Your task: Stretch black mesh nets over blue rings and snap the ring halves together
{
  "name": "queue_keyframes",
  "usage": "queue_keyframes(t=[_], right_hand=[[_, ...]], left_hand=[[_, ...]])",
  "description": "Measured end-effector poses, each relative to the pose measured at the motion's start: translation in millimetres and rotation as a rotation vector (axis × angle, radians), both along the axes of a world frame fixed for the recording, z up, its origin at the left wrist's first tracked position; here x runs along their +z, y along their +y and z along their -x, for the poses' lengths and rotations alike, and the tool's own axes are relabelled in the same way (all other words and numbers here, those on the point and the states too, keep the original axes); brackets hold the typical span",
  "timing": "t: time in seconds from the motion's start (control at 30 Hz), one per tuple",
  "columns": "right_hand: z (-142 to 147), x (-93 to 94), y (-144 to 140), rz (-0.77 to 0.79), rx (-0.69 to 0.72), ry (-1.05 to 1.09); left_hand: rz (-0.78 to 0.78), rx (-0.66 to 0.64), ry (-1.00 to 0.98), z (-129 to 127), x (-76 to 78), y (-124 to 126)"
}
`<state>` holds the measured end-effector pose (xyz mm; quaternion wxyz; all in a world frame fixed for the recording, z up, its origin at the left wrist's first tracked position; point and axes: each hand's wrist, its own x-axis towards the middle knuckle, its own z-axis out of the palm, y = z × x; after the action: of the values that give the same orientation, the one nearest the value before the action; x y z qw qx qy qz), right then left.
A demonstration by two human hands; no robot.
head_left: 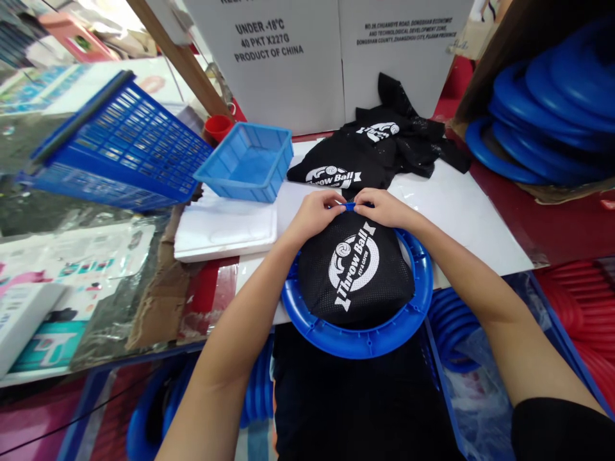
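A blue plastic ring [358, 342] lies at the near edge of the white work surface. Across its opening is a black mesh cloth [312, 291] printed "Throw Ball". My left hand [317, 214] is closed at the far side of the ring, pinching the rim and cloth edge. My right hand [382, 208] pinches the same edge just to the right. A short piece of blue shows between the fingertips; the rest of the far rim is hidden by my hands and the cloth. Just beyond them lies a heap of black printed cloths [365, 153].
A light blue tray [250, 168], a tilted blue basket [139, 137] and a red cup [218, 125] stand left. White cartons [293, 83] rise behind. Blue rings [538, 115] are stacked right; red rings [581, 314] and more blue rings [451, 326] sit below the surface.
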<state>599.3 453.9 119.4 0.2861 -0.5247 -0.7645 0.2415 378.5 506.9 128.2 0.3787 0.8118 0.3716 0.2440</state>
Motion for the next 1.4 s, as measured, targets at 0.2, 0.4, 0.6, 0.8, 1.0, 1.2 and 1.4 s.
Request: queue_keyframes(t=[0.2,0.4,0.6,0.8,1.0,1.2,1.4], right_hand=[[-7,6.0,-4,0.053,0.028,0.057],[-37,17.7,-13,0.106,-0.004,0.104],[-48,28.9,-21,0.127,0.125,0.108],[-34,19.1,-22,0.095,0.177,-0.034],[-32,18.0,-22,0.042,0.181,-0.063],[-41,30.1,-26,-0.014,0.054,0.051],[-46,32.6,-28,-0.029,0.02,0.009]], left_hand=[[-0.018,-0.038,0.084,2,5.7,-1],[-0.285,-0.256,0.319,7,15.5,-14],[-0.377,-0.263,0.505,10,24.7,-16],[-0.502,-0.232,0.411,18,25.2,-13],[-0.437,-0.405,0.355,10,20.2,-18],[-0.497,-0.232,0.639,4,33.2,-25],[-0.472,-0.055,0.701,13,31.0,-23]])
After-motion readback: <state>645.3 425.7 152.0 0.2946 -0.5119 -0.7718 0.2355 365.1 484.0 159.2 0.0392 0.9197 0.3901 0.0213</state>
